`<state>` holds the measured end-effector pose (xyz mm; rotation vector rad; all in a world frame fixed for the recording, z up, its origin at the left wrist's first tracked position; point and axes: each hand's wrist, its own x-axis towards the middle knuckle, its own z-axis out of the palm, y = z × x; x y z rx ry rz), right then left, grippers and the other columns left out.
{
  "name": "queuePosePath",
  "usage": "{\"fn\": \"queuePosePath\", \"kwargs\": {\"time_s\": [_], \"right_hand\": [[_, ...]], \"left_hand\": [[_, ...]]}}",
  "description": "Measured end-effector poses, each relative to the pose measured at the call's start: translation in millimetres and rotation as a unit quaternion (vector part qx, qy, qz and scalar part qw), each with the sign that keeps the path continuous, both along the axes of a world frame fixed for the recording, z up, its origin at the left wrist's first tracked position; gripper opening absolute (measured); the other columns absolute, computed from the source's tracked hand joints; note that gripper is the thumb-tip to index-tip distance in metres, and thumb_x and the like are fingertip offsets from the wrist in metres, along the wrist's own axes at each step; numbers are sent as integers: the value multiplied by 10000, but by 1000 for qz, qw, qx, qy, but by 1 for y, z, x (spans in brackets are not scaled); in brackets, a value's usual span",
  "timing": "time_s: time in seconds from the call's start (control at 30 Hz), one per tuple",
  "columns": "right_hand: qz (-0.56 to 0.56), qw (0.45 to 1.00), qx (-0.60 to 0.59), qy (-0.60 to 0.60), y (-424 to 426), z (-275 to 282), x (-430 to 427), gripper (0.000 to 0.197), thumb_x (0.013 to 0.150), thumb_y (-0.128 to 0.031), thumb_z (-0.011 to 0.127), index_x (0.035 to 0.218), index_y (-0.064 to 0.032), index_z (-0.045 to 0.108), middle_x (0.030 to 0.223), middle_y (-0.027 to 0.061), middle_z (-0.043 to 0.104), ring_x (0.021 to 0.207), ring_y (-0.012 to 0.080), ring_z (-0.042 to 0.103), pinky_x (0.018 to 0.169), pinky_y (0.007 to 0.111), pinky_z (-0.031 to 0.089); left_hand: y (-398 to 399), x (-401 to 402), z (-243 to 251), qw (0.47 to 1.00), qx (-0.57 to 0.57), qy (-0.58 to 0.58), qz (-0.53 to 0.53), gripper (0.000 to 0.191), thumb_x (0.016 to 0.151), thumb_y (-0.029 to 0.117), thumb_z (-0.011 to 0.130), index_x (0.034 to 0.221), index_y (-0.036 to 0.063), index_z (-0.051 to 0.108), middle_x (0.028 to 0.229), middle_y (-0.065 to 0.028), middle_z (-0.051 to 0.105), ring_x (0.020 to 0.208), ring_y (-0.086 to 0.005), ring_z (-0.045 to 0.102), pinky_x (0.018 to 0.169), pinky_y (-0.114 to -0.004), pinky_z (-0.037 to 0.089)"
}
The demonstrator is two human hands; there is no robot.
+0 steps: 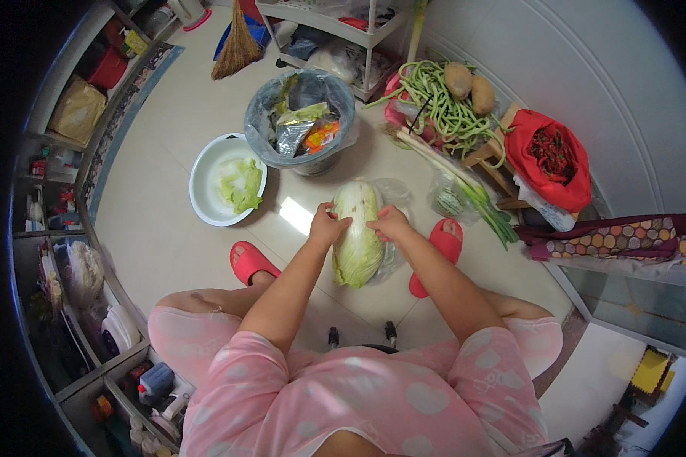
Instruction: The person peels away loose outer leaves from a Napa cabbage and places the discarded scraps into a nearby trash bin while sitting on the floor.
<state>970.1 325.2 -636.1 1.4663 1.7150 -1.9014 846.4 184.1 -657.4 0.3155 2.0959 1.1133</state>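
A whole napa cabbage lies lengthwise on the tiled floor between my feet, its leafy end towards me. My left hand grips its left side, with the thumb on the pale outer leaf. On the opposite side my right hand holds the edge of that leaf, its fingers curled. A clear plastic bag is spread beneath and to the right of the cabbage. To the left, a white enamel basin contains torn cabbage leaves.
A lined waste bucket with scraps stands ahead. Long beans, potatoes, scallions and a red bag of dried chillies are at right. Behind are a broom and a shelf trolley. Open cabinets line the left.
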Motion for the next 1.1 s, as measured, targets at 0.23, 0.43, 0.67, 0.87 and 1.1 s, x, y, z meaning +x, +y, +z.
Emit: {"fn": "queuePosePath", "kwargs": {"time_s": [0.23,0.43,0.67,0.87,1.1], "right_hand": [[180,916,348,-88,-8,2,13,582,632,-402,748,997,9,558,815,186,598,770,311,603,743,372,489],[371,885,205,-196,-29,31,18,794,660,-559,655,1185,21,519,1225,209,461,1111,354,474,922,357,409],[340,879,274,-194,-48,32,30,656,667,-484,673,1061,35,596,1205,219,499,1052,352,533,891,364,435],[423,862,224,-167,-21,13,37,379,673,-248,619,946,13,648,964,196,631,908,325,612,818,381,477],[328,842,363,-228,35,16,82,278,682,-209,614,869,-9,659,899,187,637,826,314,616,734,390,484]], "left_hand": [[-13,-16,8,987,-5,-150,-60,403,668,225,759,917,17,521,787,-63,579,763,-158,542,678,-273,453],[-16,-19,1,984,36,-161,-72,292,724,237,702,891,62,538,802,-25,569,740,-132,509,677,-258,395],[-16,-17,8,988,15,-114,-105,330,716,253,706,926,62,537,813,-31,563,737,-136,505,662,-270,407],[-13,-17,10,984,22,-146,-97,390,721,273,701,984,53,515,854,-52,563,769,-146,515,665,-289,419],[-17,-21,-2,982,21,-165,-91,396,760,256,680,1045,46,504,891,-60,562,810,-163,533,697,-297,436]]}}
